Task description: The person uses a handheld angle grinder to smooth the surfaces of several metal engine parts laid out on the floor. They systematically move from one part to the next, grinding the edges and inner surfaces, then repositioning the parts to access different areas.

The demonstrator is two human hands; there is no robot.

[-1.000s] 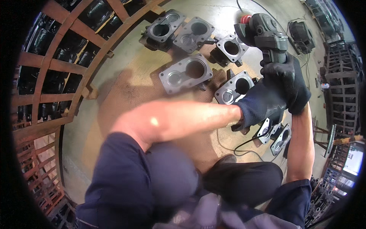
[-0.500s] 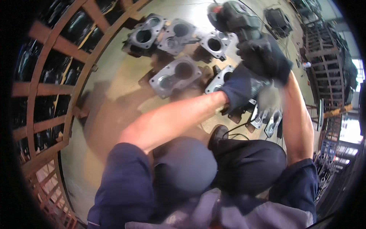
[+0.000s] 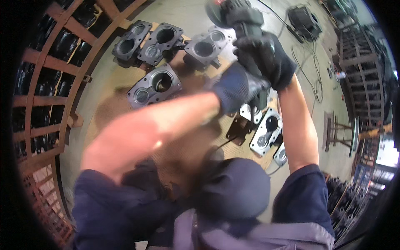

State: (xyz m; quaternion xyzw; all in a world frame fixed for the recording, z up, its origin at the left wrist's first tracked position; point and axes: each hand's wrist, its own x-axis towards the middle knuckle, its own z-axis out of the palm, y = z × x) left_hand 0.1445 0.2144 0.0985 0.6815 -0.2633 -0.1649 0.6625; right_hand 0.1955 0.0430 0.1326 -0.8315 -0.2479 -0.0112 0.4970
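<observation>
A dark angle grinder with a disc at its head is held out in front of me, over metal castings. My right hand, in a dark knit glove, is wrapped round its body. Behind it my left hand, gloved alike, is closed on the rear part of the tool; its fingers are partly blurred. Below the hands, a flanged casting with round bores lies on the brown sheet. Left of the grinder are another grey casting and a two-bore casting. My left forearm hides part of the sheet.
More castings lie at the far left of the brown sheet. A rusty metal crate stands along the left. At the back right sits a dark box-shaped object, with a loose cable on the floor. A small metal stand is on the right.
The view has shifted, so the castings appear farther left. My hands and the grinder have also moved left in the picture. My legs have changed position, and the shoe is no longer clearly visible.
</observation>
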